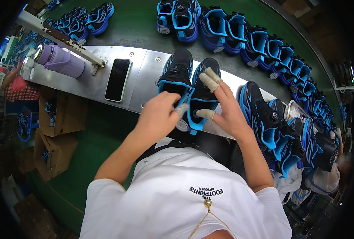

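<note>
Two black shoes with bright blue trim stand side by side on the metal ledge, toes pointing away from me. My left hand [159, 114] is at the collar of the left shoe [178, 71]. Its fingers are curled in and the pale-wrapped thumb presses toward them; whatever is between them is hidden. Over the right shoe [198, 93] is my right hand [229, 111], with fingers and thumb spread apart. Pale finger covers sit on its thumb and two fingers. The fingertips lie by the shoe's upper, and the thumb is over its opening.
On the ledge [139, 79] to the left lie a phone [118, 79] and a purple bottle [61, 59], near a chipped metal post [61, 38]. A long row of similar shoes [260, 47] curves along the green belt [141, 24]. More shoes [260, 111] stand close on my right. Cardboard boxes [61, 115] are at left.
</note>
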`<state>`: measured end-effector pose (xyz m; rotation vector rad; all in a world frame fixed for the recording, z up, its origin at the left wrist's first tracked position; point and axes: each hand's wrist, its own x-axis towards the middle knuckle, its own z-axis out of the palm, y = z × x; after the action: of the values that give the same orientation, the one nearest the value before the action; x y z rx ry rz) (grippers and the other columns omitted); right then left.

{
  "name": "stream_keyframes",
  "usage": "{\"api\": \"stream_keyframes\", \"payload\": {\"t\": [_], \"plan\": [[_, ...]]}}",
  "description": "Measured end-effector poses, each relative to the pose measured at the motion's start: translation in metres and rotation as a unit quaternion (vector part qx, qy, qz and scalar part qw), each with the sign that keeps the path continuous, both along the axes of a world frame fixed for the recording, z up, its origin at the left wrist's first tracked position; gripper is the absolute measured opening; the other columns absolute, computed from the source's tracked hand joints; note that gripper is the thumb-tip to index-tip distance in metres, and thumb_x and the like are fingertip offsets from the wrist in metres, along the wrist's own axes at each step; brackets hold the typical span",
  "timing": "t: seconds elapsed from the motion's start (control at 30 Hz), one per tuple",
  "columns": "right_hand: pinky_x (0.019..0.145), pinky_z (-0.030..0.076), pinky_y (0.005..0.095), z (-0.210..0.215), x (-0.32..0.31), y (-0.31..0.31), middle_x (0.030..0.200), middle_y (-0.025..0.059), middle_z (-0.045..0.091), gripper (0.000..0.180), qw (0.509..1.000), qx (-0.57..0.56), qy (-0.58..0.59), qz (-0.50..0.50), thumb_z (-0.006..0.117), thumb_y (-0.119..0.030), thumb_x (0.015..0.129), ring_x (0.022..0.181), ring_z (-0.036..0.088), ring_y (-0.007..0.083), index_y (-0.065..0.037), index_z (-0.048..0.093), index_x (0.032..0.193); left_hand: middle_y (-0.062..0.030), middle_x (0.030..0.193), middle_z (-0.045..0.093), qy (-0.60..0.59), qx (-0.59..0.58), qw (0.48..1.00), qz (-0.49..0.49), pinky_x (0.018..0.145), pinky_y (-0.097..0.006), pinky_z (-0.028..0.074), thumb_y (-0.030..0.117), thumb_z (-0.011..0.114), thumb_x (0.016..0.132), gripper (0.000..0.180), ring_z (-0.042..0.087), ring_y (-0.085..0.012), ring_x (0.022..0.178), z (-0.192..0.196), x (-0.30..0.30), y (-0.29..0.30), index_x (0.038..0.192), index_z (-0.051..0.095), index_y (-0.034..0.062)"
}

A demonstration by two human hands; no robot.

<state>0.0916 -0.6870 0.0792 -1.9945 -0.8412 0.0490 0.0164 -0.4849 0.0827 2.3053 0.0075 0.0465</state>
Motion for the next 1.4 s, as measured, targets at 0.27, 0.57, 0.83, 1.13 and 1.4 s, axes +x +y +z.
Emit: {"api": "stream_keyframes", "payload": {"t": [0.27, 0.57, 0.83, 1.13, 1.4], "plan": [[0.079, 0.052, 0.0395, -0.019, 0.016, -0.010, 0.098, 0.0144, 0.065, 0.045, 0.996, -0.043, 0.018, -0.072, 0.069, 0.001, 0.073, 0.093, 0.064, 0.0329, -0.009, 0.065, 0.116, -0.0132, 0.112, 0.059, -0.201, 0.167, 0.965, -0.035, 0.089, -0.038, 0.046, 0.006, 0.074, 0.072, 0.053, 0.057, -0.0301, 0.103, 0.001, 0.035, 0.032, 0.123, 0.060, 0.0114], [0.085, 0.052, 0.0413, -0.011, -0.002, 0.013, 0.107, 0.0111, 0.060, 0.057, 0.975, -0.162, -0.040, -0.145, 0.073, 0.000, 0.069, 0.101, 0.060, 0.0327, -0.017, 0.063, 0.121, -0.0122, 0.098, 0.059, -0.085, 0.177, 0.981, -0.003, 0.071, -0.044, 0.054, 0.004, 0.074, 0.070, 0.044, 0.064, -0.0373, 0.086, -0.011, 0.056, -0.017, 0.109, 0.057, 0.0136], [0.078, 0.053, 0.0366, -0.023, -0.017, -0.017, 0.110, 0.0098, 0.060, 0.062, 0.965, -0.174, -0.142, -0.133, 0.071, 0.008, 0.061, 0.095, 0.062, 0.0305, -0.012, 0.061, 0.118, -0.0095, 0.113, 0.064, -0.160, 0.046, 0.980, -0.112, 0.086, -0.039, 0.050, -0.014, 0.058, 0.065, 0.039, 0.062, -0.0320, 0.100, -0.037, 0.048, 0.012, 0.097, 0.066, 0.0071], [0.083, 0.054, 0.0408, -0.037, -0.031, 0.001, 0.126, 0.0199, 0.055, 0.055, 0.962, -0.141, -0.184, -0.148, 0.061, 0.003, 0.076, 0.102, 0.062, 0.0354, -0.007, 0.055, 0.129, -0.0091, 0.126, 0.061, -0.187, 0.229, 0.942, -0.159, 0.082, -0.039, 0.045, -0.006, 0.057, 0.073, 0.040, 0.060, -0.0283, 0.092, -0.036, 0.042, 0.001, 0.109, 0.066, 0.0093], [0.104, 0.042, 0.0465, -0.024, -0.030, -0.003, 0.139, 0.0361, 0.036, 0.063, 0.982, -0.151, -0.094, -0.069, 0.064, -0.010, 0.083, 0.125, 0.044, 0.0496, 0.002, 0.042, 0.140, -0.0204, 0.151, 0.035, -0.039, 0.208, 0.955, -0.208, 0.104, -0.044, 0.036, 0.013, 0.067, 0.081, 0.063, 0.048, -0.0386, 0.124, -0.005, 0.036, 0.011, 0.140, 0.048, 0.0129]]}}
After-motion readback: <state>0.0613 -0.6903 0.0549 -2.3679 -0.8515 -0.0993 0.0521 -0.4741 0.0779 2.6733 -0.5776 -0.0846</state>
